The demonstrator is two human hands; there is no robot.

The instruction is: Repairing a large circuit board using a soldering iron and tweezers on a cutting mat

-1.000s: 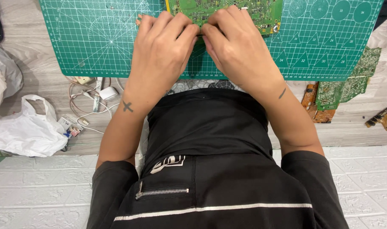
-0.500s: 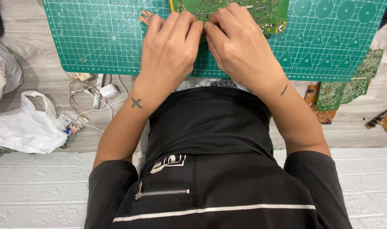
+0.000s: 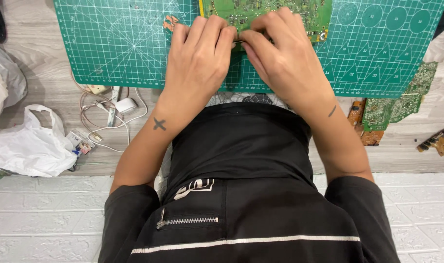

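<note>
Where hands [image 3: 241,53] meet, circuit board [image 3: 280,10] beneath.

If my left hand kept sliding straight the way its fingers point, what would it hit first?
Probably the green circuit board: the left hand points up the cutting mat, fingertips already at the board's near edge. Whether they touch it is unclear.

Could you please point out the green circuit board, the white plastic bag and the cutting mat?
green circuit board [image 3: 300,10]: head view, its bare right part.
white plastic bag [image 3: 29,148]: head view, its crumpled middle.
cutting mat [image 3: 115,44]: head view, bare left area.
</note>
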